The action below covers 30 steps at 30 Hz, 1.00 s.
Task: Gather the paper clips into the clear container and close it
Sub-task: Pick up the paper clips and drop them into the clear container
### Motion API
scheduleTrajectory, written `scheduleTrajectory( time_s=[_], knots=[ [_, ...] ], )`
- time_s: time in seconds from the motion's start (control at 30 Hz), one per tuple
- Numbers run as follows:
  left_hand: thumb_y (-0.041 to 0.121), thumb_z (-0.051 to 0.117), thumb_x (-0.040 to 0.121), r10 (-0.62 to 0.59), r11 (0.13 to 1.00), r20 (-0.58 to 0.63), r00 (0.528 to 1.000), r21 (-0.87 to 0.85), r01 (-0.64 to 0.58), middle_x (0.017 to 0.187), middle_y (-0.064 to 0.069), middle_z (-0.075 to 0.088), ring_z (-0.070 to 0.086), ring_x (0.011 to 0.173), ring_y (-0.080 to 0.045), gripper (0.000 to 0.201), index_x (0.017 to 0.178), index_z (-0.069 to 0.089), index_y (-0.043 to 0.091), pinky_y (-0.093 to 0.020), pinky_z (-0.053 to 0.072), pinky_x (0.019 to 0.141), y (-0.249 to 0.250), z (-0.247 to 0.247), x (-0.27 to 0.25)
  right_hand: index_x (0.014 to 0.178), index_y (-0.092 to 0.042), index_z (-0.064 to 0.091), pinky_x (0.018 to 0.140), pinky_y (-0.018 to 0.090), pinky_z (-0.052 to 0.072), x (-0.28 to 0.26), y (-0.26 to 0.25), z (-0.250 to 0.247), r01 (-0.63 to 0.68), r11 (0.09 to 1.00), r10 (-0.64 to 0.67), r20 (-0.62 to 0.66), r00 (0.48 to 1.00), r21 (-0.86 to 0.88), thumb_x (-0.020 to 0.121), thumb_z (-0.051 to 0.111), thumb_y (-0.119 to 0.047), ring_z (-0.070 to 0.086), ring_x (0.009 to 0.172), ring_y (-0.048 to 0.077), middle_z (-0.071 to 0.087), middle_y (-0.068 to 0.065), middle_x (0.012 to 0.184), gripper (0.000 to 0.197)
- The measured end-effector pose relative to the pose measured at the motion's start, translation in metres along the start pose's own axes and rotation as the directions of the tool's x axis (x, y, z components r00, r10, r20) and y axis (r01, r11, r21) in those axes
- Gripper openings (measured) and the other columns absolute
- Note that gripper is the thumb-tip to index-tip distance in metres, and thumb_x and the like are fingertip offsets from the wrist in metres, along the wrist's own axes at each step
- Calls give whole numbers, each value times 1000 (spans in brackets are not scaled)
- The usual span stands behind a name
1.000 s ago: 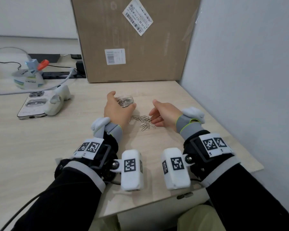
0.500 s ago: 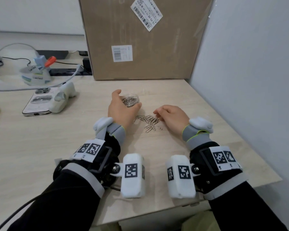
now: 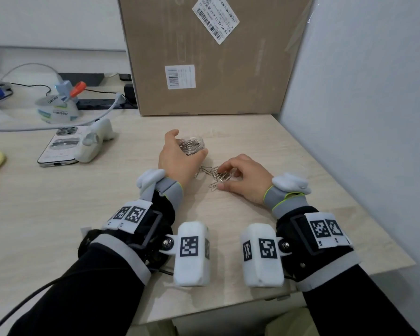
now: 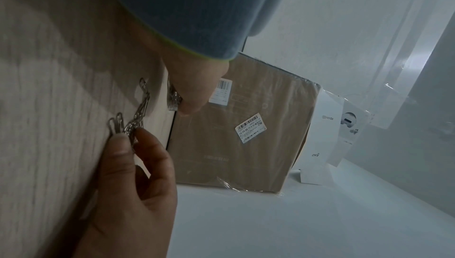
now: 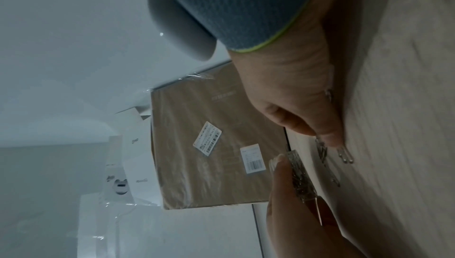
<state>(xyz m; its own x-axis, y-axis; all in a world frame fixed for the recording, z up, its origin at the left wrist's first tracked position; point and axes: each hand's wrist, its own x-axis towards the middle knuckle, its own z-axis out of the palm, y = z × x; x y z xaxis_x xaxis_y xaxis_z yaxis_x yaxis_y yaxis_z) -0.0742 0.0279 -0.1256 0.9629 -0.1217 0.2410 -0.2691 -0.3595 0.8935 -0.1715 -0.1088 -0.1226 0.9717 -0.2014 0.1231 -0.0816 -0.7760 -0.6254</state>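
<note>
A small clear round container partly filled with paper clips stands on the wooden table, and my left hand grips it from the left. In the right wrist view the container sits between that hand's thumb and fingers. Just to its right lies a loose pile of paper clips. My right hand is palm down over the pile, its thumb and forefinger pinching some clips. No lid is in view.
A large cardboard box stands upright right behind the container. A grey wall borders the table on the right. At the left lie a phone, a white device, a tape dispenser and cables.
My right hand has turned palm down and its fingers have closed on the loose clips. My left hand still holds the container in the same spot.
</note>
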Motion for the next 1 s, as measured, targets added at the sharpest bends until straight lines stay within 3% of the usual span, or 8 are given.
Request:
scheduleTrajectory(
  time_s=[0.1, 0.23, 0.3, 0.4, 0.63, 0.77, 0.87, 1.0],
  knots=[
    [33, 74, 74, 2, 1000, 1, 1000, 3, -2, 118, -1, 59, 57, 109, -22, 74, 136, 37, 18, -28, 40, 89, 0, 1, -1, 93, -19, 65, 69, 15, 35, 3, 2, 5, 38, 999, -37, -62, 997, 16, 78, 72, -21, 46, 72, 3, 48, -6, 92, 17],
    [33, 74, 74, 1, 1000, 7, 1000, 7, -1, 118, -1, 58, 56, 109, -21, 73, 136, 38, 18, -28, 40, 89, 0, 1, -3, 88, -13, 65, 65, 6, 34, 4, 5, 7, 60, 998, -59, -109, 992, 13, 81, 68, -15, 44, 66, -1, 50, -2, 88, 8],
    [34, 75, 73, 3, 1000, 12, 1000, 10, -4, 118, -1, 58, 57, 109, -21, 74, 136, 38, 19, -29, 41, 91, 0, 1, -3, 88, -12, 65, 65, 7, 33, 5, 5, 8, 64, 998, -64, -122, 990, -9, 82, 67, -15, 43, 66, -2, 50, -2, 88, 7],
    [35, 75, 73, 8, 1000, 27, 1000, 19, -9, 119, -1, 58, 56, 110, -21, 75, 136, 37, 20, -31, 43, 93, 0, 1, -3, 88, -13, 65, 63, 16, 29, 7, 6, 9, 50, 998, -55, -140, 989, -39, 83, 66, -17, 43, 67, -2, 50, -3, 88, 7],
    [34, 75, 73, 47, 998, 99, 994, 36, -51, 120, 0, 58, 56, 111, -20, 76, 137, 36, 21, -29, 43, 94, 2, 2, -5, 84, -12, 69, 68, 19, 33, 10, 8, 6, -17, 999, 7, -230, 973, -40, 81, 68, -18, 48, 76, 11, 55, -3, 87, 7],
    [32, 77, 73, 76, 996, 138, 988, 29, -80, 118, 1, 58, 57, 109, -19, 76, 137, 37, 22, -26, 41, 92, 4, 1, -7, 80, -14, 68, 61, 10, 33, 10, 11, 5, -16, 999, 5, -292, 957, -36, 82, 67, -20, 45, 66, 4, 56, -5, 82, 6],
    [36, 77, 70, 88, 995, 179, 980, 35, -95, 118, 3, 58, 58, 110, -20, 78, 136, 37, 24, -34, 42, 99, 4, 2, -10, 76, -17, 68, 61, 3, 35, 11, 12, 2, -22, 992, 72, -422, 904, 121, 80, 68, -20, 49, 65, 1, 61, -6, 77, 5],
    [49, 68, 56, 106, 992, 257, 961, 42, -120, 109, 13, 56, 59, 109, -17, 84, 132, 37, 30, -42, 40, 102, 4, 4, -11, 76, -20, 67, 64, 10, 42, 11, 4, -5, 76, 901, 200, -564, 802, 427, 80, 70, -18, 53, 59, -5, 63, -8, 70, 6]
  ],
)
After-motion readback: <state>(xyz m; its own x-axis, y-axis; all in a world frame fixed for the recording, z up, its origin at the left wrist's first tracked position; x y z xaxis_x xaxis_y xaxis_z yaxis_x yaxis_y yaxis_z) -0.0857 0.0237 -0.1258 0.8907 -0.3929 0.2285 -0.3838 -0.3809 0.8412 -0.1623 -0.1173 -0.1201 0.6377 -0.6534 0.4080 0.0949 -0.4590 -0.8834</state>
